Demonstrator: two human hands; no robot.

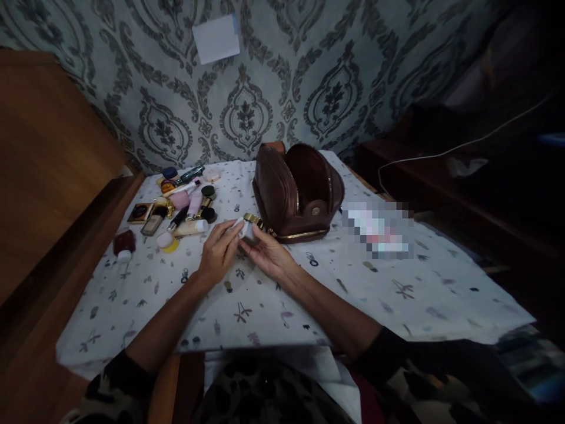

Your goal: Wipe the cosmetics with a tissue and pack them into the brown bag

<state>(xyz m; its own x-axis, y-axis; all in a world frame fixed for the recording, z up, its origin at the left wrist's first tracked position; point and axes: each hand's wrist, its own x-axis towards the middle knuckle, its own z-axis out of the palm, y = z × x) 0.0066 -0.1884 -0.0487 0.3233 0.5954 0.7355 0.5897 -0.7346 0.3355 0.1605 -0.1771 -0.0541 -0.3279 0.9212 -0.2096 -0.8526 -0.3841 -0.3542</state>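
My left hand (217,254) has its fingers pressed on a small white piece (241,227), perhaps a wipe or pad. On the other side of that piece is my right hand (268,254), its thumb and fingers spread around the piece's lower edge. Just beyond the fingertips a gold item (253,219), perhaps a watch or bracelet, lies beside the bag; whether it is touched is hidden. The brown leather bag (286,194) stands unzipped behind my right hand. Left of my hands, bottles, jars and tubes lie in a group, including a cream tube (190,228).
A patterned white cloth (265,312) covers the table. A dark red bottle (125,244) is at the left, a blurred packet (378,231) at the right. Wooden furniture (53,153) borders the left side. A white cable (445,154) hangs at the right. Patterned wallpaper stands behind.
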